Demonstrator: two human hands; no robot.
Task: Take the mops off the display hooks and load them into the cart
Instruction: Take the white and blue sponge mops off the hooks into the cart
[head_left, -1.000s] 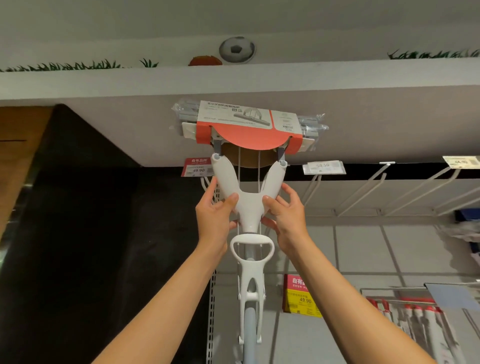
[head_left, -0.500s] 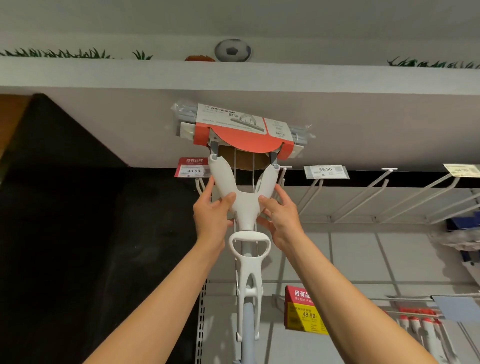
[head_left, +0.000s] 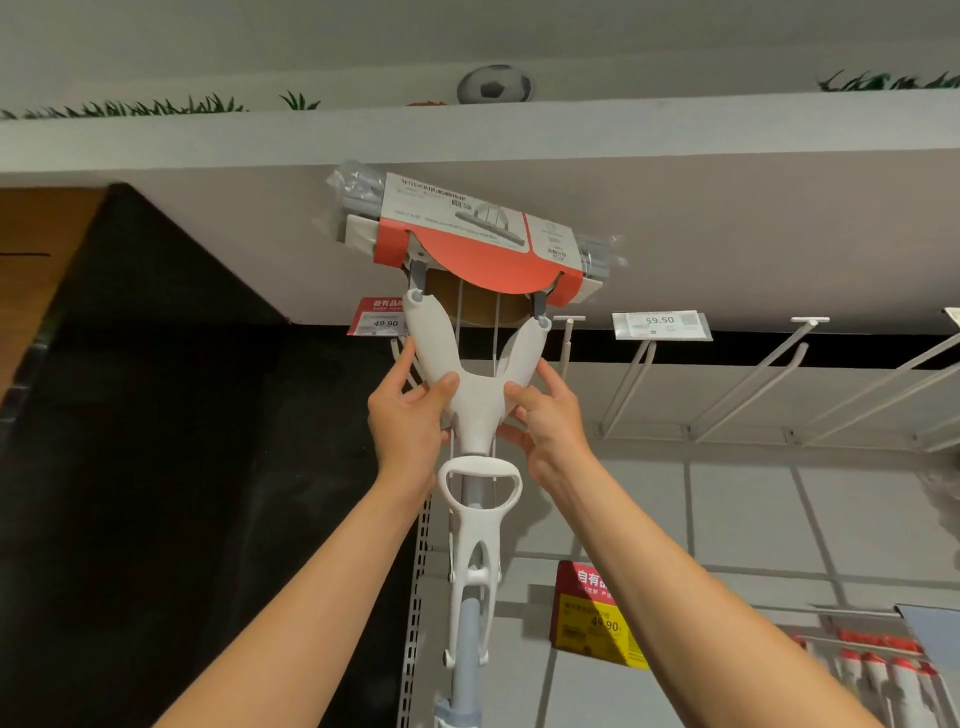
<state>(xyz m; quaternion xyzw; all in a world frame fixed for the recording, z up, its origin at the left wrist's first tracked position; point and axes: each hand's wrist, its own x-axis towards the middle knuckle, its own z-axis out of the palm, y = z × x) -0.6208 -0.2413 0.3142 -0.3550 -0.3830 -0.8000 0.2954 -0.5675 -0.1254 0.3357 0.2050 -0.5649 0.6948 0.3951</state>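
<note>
Head view: the mop (head_left: 475, 400) is raised upright in front of the display, head uppermost, with its red-and-white packaging sleeve (head_left: 480, 244) tilted down to the right. The left hand (head_left: 410, 415) grips the left arm of the white Y-shaped yoke, thumb on the front. The right hand (head_left: 548, 421) grips the right arm likewise. Bare display hooks (head_left: 774, 358) project to the right, beside a price tag (head_left: 660, 325) reading 59.50.
</note>
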